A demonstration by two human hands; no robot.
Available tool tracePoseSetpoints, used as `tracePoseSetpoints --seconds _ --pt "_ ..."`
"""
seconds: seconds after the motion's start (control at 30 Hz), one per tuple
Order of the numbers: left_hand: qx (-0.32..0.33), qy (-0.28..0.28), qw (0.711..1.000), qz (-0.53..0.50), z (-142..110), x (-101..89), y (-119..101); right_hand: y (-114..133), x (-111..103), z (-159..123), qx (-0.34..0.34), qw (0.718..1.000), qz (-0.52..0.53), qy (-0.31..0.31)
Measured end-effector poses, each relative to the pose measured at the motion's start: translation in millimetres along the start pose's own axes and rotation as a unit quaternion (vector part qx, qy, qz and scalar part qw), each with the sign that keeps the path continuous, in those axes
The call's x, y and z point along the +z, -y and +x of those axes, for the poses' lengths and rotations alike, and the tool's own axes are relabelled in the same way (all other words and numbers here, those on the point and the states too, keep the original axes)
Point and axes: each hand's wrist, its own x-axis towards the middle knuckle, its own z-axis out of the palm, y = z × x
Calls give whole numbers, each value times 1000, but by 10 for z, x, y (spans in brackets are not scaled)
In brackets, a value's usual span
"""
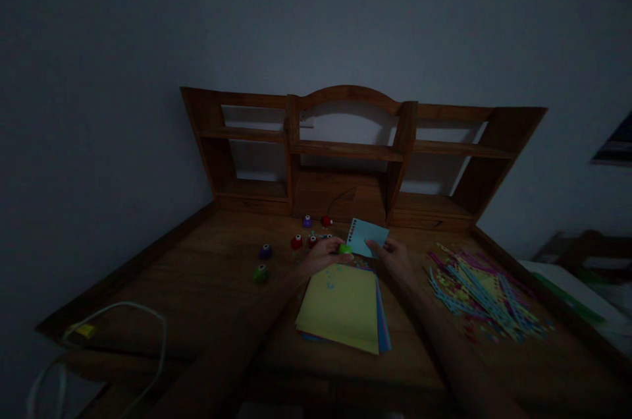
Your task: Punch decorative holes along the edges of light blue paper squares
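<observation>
My right hand [394, 255] pinches a small light-blue sheet of paper [369, 234] at its lower right, thumb in front. A row of punched notches runs down the sheet's left edge. My left hand [323, 257] has its fingers closed around a small green craft punch [345, 249], which sits against the lower left edge of the sheet. Below the hands lies a stack of coloured paper with a yellow sheet [340, 307] on top, sprinkled with tiny blue paper bits [330, 286]. Red punches [297, 242] stand just beyond my left hand.
A purple punch [265, 251] and another green punch [261, 273] stand to the left. A pile of coloured paper strips [486, 294] covers the right side. Wooden shelving [345, 152] rises at the back. A white cable [164, 340] hangs over the front left.
</observation>
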Motion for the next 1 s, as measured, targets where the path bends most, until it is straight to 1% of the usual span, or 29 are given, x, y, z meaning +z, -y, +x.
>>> tracePoseSetpoints --seconds 0.4,0.53,0.77,0.87,1.0 --pt "-2 -4 1000 -8 -50 35 -74 -10 -27 13 19 1000 22 -9" --pt "-3 -8 1000 -10 -36 37 -52 -13 -16 14 24 998 54 -15" --pt "6 -11 1000 5 -10 11 -3 -6 -28 25 34 996 68 -36" --pt "14 -9 1000 3 -14 11 -1 -27 -30 34 41 995 85 -39" --pt "6 -13 1000 -5 -13 13 9 -67 -38 53 47 993 100 -46"
